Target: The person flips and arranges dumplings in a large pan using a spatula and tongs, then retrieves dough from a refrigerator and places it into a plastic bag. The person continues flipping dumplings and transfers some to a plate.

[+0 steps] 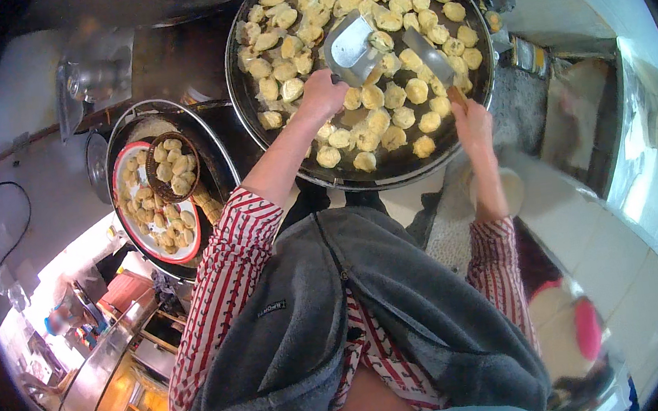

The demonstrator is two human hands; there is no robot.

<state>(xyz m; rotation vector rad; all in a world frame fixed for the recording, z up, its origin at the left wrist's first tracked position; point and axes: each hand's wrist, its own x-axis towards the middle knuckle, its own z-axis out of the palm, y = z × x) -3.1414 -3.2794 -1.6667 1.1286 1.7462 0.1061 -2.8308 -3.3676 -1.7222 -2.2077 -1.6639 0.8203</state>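
A wide, round black pan [326, 177] is in front of me, strewn with many small pale-golden dough cakes [373, 97]. My left hand [322, 94] grips a broad metal spatula [350, 45], its blade low among the cakes left of the pan's middle. One browned cake [381, 41] sits against that blade's right edge. In my right hand [474, 125] is the wooden handle [457, 99] of a flat metal scraper [428, 56], which slants up and left over the cakes on the right. The two blades are apart.
To the left, a round pan with a metal rim [138, 106] holds a red-rimmed white tray [125, 159] of paler cakes. A brown wicker basket [196, 167] with more cakes overlaps the tray. A tiled counter [593, 211] runs along the right. A person [66, 316] is far off at lower left.
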